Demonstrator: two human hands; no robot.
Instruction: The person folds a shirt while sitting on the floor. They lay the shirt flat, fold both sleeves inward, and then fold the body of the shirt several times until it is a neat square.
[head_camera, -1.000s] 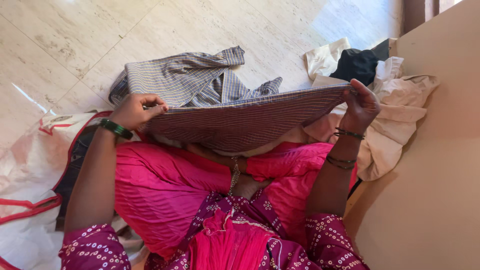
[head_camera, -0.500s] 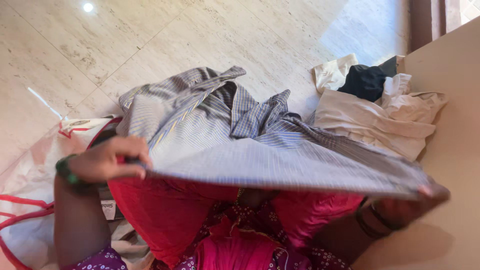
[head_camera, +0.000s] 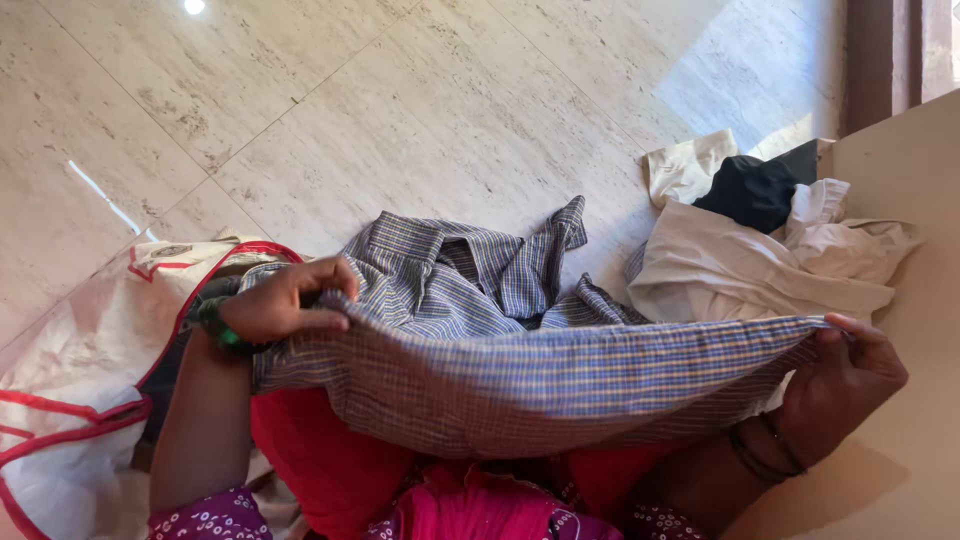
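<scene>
Head view. The left hand (head_camera: 285, 303) pinches one end of a blue checked shirt (head_camera: 500, 350) between thumb and fingers, closed firmly on the cloth; a green bangle (head_camera: 213, 327) sits at that wrist. The right hand (head_camera: 845, 385) grips the opposite end of the same edge, fingers curled over the fabric, with dark bangles (head_camera: 765, 450) at its wrist. Between the two hands the shirt's edge is drawn out in a fairly straight line across the person's lap, above the pink garment (head_camera: 330, 460) worn on the legs.

The far part of the shirt, including the collar and what appears to be a sleeve, lies bunched and crumpled on the marble floor (head_camera: 400, 120) beyond the hands. No fold is visible in it.

Judgement on progress: the shirt is picked up and one edge stretched, but smoothing and folding are not yet done.

To the right, a heap of cream cloths (head_camera: 740, 265) with a black garment (head_camera: 755, 190) on top lies unfolded against a beige wall (head_camera: 900, 480). To the left, a white bag with red trim (head_camera: 90, 370) lies open on the floor; its contents are too dim to tell. No folded pile is visible.
</scene>
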